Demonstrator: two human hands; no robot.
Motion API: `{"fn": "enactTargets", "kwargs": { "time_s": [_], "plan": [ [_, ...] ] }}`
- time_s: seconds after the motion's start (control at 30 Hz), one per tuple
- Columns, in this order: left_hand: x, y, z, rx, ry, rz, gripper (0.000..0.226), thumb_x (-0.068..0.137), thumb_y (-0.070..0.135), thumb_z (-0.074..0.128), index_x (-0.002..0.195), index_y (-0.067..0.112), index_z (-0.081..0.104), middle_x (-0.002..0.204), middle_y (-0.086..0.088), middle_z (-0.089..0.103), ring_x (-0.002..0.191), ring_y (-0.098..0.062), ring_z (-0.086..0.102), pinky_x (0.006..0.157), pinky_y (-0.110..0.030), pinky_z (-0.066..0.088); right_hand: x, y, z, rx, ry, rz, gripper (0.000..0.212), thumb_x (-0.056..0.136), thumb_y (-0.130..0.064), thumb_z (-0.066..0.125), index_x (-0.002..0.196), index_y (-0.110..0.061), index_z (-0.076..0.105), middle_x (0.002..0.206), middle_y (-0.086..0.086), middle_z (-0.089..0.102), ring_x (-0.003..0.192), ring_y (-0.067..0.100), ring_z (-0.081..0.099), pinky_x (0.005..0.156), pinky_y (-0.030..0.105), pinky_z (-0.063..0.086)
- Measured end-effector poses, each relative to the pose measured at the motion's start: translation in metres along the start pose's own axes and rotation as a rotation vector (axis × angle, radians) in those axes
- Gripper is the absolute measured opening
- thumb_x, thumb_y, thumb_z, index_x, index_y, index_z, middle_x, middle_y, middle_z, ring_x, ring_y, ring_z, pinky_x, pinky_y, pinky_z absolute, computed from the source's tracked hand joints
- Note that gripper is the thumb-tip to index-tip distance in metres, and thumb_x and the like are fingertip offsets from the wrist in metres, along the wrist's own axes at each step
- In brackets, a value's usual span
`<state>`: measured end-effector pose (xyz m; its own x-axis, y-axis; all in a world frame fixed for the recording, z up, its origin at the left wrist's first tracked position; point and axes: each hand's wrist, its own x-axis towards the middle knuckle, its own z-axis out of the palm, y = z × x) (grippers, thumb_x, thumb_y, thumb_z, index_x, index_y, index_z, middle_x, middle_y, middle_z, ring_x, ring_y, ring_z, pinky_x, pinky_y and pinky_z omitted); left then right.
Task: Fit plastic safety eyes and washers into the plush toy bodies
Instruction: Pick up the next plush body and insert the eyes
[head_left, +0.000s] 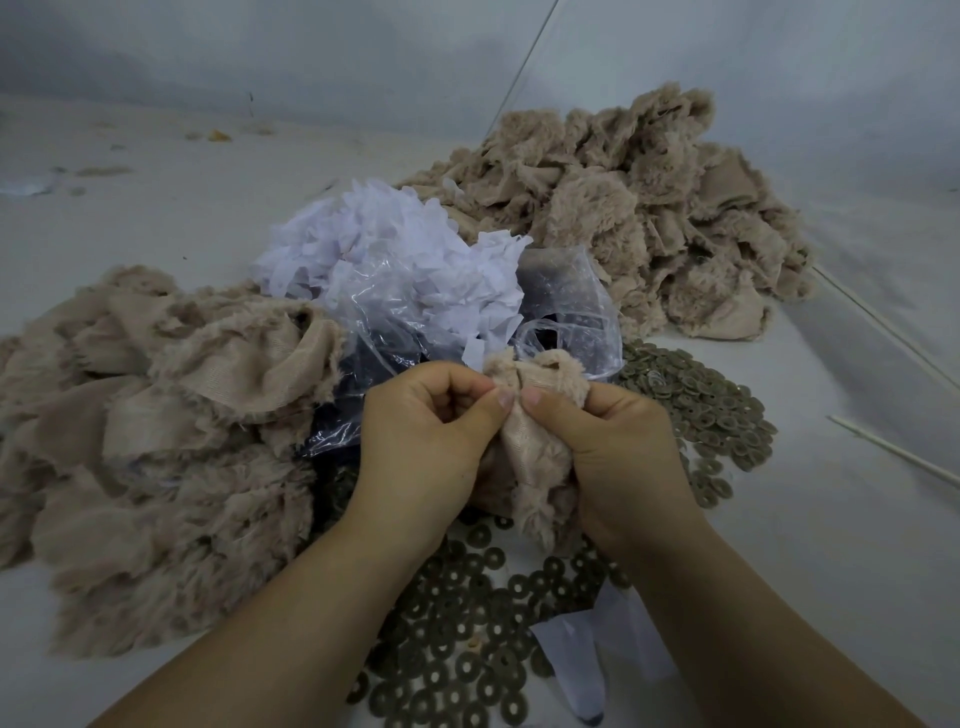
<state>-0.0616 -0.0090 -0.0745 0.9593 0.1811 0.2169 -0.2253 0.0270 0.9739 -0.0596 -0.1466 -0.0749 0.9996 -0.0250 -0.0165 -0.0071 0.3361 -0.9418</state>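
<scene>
Plush body (530, 457) is hanging with long axis near vertical, furry end downward, above scattered washers (467, 623) on the tabletop (831, 545). Left hand (431, 441) and right hand (618, 447) are both pinching its upper fabric edge, thumbs nearly meeting.

The plush body (524, 447) hides any eye; the frame's bottom edge crops the washers (457, 623).

In front of me both hands hold one plush body (524, 447) between them, the left hand (431, 431) on its left and the right hand (618, 447) on its right, above the washers (467, 623) spread on the desk (831, 545). A pile of plush bodies (156, 441) lies at the left and a second pile (639, 218) lies behind at the right. Between the piles lies a plastic bag (566, 306), with paper scraps (395, 249) behind it, and thin sticks (893, 457) lie at the far right.
</scene>
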Motion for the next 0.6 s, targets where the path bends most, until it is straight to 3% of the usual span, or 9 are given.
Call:
{"fn": "enactTargets", "kwargs": {
  "time_s": [0.13, 0.3, 0.37, 0.43, 0.53, 0.6],
  "plan": [
    [-0.0006, -0.0006, -0.0002, -0.007, 0.012, -0.011, 0.015, 0.083, 0.005, 0.076, 0.073, 0.016, 0.073, 0.064, -0.012, 0.069, 0.050, -0.018, 0.060, 0.046, -0.028, 0.053, -0.0001, 0.0020, -0.0008, -0.052, 0.035, -0.050, 0.008, 0.086, -0.002, 0.071, 0.091, 0.001, 0.077, 0.089, 0.022, 0.076, 0.083, 0.036, 0.075, 0.069, 0.039, 0.062],
    [-0.0012, -0.0028, 0.0017, 0.085, 0.051, 0.042, 0.019, 0.080, 0.005, 0.077, 0.067, 0.018, 0.072, 0.062, -0.003, 0.069, 0.051, -0.012, 0.061, 0.049, -0.024, 0.051, 0.0002, 0.0017, -0.0010, -0.041, 0.055, -0.040, 0.006, 0.085, 0.002, 0.070, 0.086, 0.002, 0.077, 0.084, 0.022, 0.075, 0.075, 0.032, 0.075, 0.063, 0.034, 0.060],
    [-0.0023, -0.0020, 0.0028, 0.159, 0.067, 0.102, 0.021, 0.078, 0.003, 0.077, 0.066, 0.020, 0.069, 0.061, 0.003, 0.067, 0.053, -0.008, 0.059, 0.052, -0.022, 0.051, 0.0009, 0.0030, -0.0008, -0.057, 0.070, -0.029, 0.005, 0.083, 0.004, 0.072, 0.088, 0.006, 0.074, 0.084, 0.024, 0.075, 0.078, 0.037, 0.074, 0.064, 0.040, 0.062],
    [-0.0036, -0.0006, 0.0034, 0.228, 0.061, 0.179, 0.023, 0.076, -0.002, 0.074, 0.068, 0.018, 0.065, 0.065, 0.003, 0.064, 0.058, -0.007, 0.057, 0.056, -0.023, 0.050, 0.0013, 0.0041, 0.0002, -0.048, 0.076, 0.010, 0.014, 0.082, 0.004, 0.073, 0.094, 0.011, 0.070, 0.088, 0.027, 0.074, 0.086, 0.044, 0.072, 0.071, 0.047, 0.063],
    [-0.0029, 0.0003, 0.0019, 0.363, 0.042, 0.373, 0.023, 0.076, -0.007, 0.071, 0.076, 0.014, 0.063, 0.081, 0.002, 0.060, 0.070, -0.011, 0.057, 0.061, -0.022, 0.048, 0.0028, 0.0019, 0.0002, 0.041, 0.035, 0.085, 0.024, 0.083, 0.008, 0.070, 0.107, 0.004, 0.068, 0.096, 0.022, 0.075, 0.091, 0.038, 0.074, 0.070, 0.041, 0.062],
    [-0.0024, -0.0001, 0.0023, 0.393, 0.030, 0.406, 0.017, 0.080, -0.001, 0.072, 0.083, 0.015, 0.067, 0.089, 0.003, 0.062, 0.077, -0.011, 0.059, 0.064, -0.021, 0.050, 0.0041, -0.0004, -0.0010, 0.091, 0.026, 0.094, 0.033, 0.084, 0.008, 0.070, 0.115, -0.002, 0.064, 0.099, 0.020, 0.075, 0.091, 0.035, 0.074, 0.069, 0.037, 0.061]
  ]
}}
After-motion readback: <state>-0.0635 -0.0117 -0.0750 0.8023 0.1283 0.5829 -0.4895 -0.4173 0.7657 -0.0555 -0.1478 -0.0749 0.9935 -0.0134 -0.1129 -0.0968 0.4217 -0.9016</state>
